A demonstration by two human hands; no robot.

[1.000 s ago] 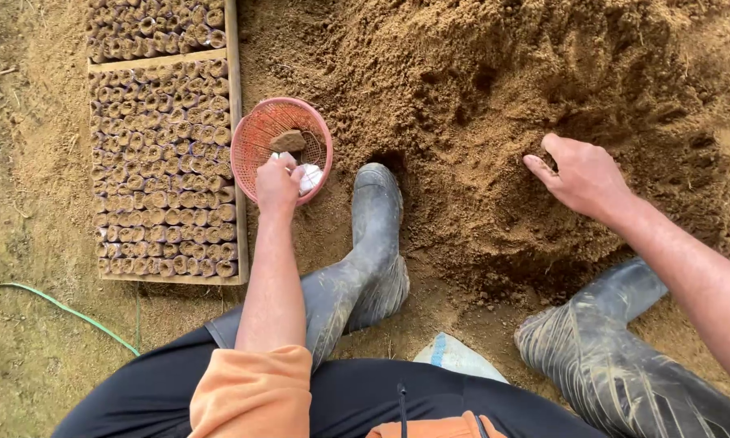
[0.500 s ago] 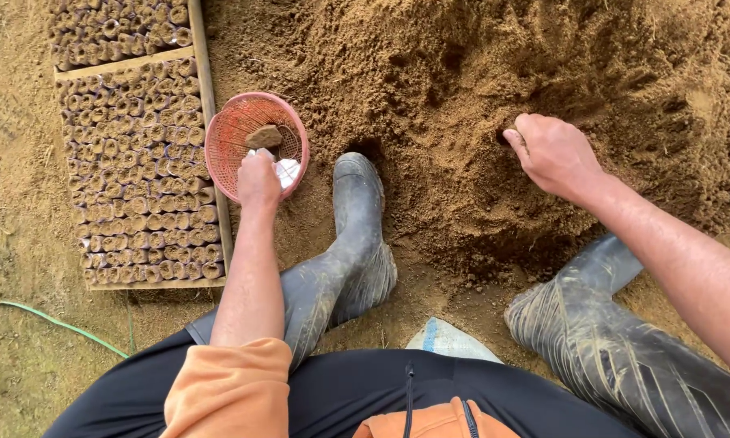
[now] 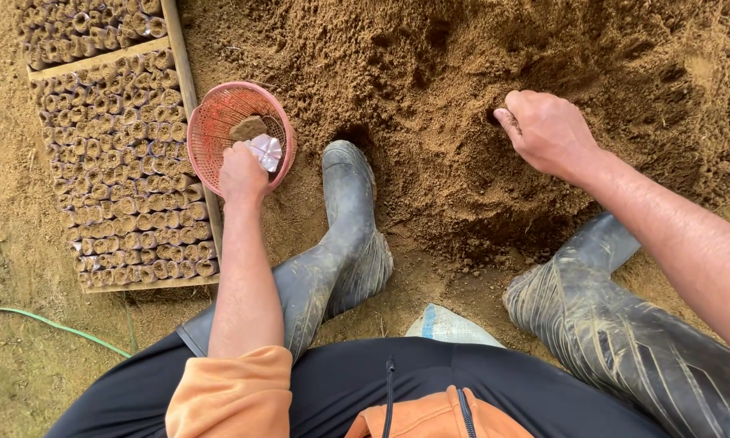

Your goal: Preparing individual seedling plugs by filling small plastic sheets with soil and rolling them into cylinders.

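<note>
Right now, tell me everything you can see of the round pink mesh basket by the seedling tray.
The round pink plastic mesh basket is shallow and open-weave, dusted with soil. It sits tilted on the sandy ground, its left side resting against the wooden edge of the tray of small soil-filled pots. Inside lie a brown lump of soil and a crumpled whitish plastic piece. The left hand reaches over its near rim, touching the plastic. A grey rubber boot stands just right of it.

Orange short sleeves, black trousers and muddy dark rubber boots, arms bare
</note>
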